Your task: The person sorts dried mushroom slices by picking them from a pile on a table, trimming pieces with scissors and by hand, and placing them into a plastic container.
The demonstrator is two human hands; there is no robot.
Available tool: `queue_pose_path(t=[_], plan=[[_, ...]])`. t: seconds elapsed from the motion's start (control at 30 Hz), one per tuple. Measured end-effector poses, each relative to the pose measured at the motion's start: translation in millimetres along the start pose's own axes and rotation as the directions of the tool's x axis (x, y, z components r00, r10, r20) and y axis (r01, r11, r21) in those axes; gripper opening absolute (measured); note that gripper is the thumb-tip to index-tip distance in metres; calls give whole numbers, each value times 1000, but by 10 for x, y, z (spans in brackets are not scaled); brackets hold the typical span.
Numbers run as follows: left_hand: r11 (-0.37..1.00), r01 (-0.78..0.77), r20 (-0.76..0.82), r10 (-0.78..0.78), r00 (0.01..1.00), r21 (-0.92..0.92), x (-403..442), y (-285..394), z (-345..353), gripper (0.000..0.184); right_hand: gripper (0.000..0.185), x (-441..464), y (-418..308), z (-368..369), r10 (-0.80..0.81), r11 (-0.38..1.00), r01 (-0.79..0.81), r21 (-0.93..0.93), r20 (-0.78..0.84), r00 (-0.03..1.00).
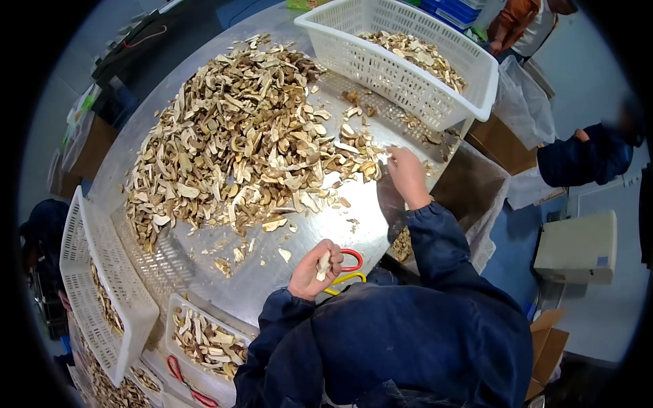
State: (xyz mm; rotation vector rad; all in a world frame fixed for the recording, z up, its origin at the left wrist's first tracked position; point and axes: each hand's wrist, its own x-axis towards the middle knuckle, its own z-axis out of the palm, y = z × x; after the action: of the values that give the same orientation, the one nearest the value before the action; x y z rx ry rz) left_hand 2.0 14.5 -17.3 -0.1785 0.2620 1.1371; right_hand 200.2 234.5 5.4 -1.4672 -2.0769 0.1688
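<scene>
My left hand is closed around pale dried mushroom slices, just above the near edge of the metal table. To the right, my right hand is at the edge of the scattered slices, its fingers drawn together at the tips. Whatever is between those fingertips is too small to make out. A large heap of dried mushroom slices lies on the table ahead of my hands. One red loop handle and one yellow loop handle show beside my left hand, partly hidden by my body.
A white perforated basket with slices stands at the far right. Another basket leans at the left, near a small tray of slices and red-handled scissors. An open lined container is beside my right arm. Other people stand around.
</scene>
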Motion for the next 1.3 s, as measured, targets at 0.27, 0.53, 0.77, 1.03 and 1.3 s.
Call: queue_pose_path(t=[0.27,0.53,0.77,1.03,1.3], plan=[[992,-124,-135,117,984,-39,-23,-16,135,19,17,105,-276,317,-131,989,119,83,159,978],[981,-165,-122,152,981,-98,62,9,169,36,11,-300,-760,-328,-211,696,-424,579,730,651],[978,-202,-262,181,948,-55,33,-7,34,21,23,301,-495,169,-58,933,7,359,131,990],[985,-157,-141,167,976,76,-59,5,94,21,31,985,-354,728,-62,977,116,-177,286,956],[994,-98,-103,103,989,45,-43,23,45,23,29,678,3,389,-16,904,-163,394,413,910]])
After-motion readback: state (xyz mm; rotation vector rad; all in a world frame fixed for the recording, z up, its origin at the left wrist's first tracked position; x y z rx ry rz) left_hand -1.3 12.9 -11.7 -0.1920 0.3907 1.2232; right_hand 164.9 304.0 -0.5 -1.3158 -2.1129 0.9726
